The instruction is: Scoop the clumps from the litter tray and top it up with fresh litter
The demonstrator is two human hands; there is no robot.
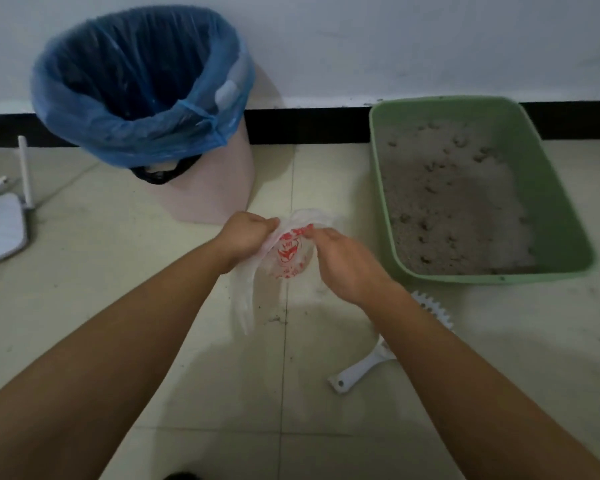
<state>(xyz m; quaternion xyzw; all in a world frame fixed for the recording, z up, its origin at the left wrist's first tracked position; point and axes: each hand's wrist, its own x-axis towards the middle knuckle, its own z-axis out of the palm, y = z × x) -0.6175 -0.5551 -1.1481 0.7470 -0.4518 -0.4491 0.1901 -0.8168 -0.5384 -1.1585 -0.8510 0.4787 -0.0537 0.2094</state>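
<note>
Judging by how things lie, the job has barely started. The green litter tray sits at the right of the frame against the wall, and its grey litter is dotted all over with small dark clumps, none of which look scooped out. The white slotted scoop lies on the tiled floor in the lower right, just below the tray and partly hidden under the right forearm, with no hand on it. In the centre of the frame both hands work a thin, clear plastic bag with red printing: the left hand has its grip closed tight on one edge of the film, and the right hand pinches the opposite edge with its fingertips, the two seemingly pulling the mouth apart. The bag looks limp and empty, probably meant to take the clumps. In the upper left stands a pink bin lined with a blue bag, nothing visibly dropped in. No fresh litter supply is in view, so scooping, disposal and the top-up all appear to remain.
</note>
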